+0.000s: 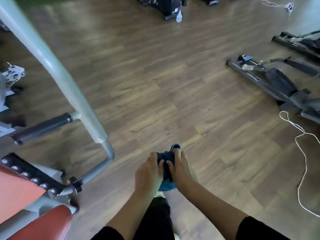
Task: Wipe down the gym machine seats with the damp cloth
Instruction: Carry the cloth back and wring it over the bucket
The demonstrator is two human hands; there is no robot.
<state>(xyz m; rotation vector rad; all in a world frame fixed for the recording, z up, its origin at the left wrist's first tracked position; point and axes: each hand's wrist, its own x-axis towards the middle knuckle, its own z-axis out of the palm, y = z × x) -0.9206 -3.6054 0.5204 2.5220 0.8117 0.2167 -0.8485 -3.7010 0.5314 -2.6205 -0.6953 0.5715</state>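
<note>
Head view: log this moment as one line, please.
phase: cloth prep | left hand + right hand: both gripping blue cloth over floor | red seat: lower left, untouched | wiping: not started

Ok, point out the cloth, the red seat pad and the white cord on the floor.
cloth (166, 163), head view, on the dark bunched part between the two hands.
red seat pad (15, 191), head view, on its flat top surface.
white cord (302, 160), head view, on its long downward run.
</note>
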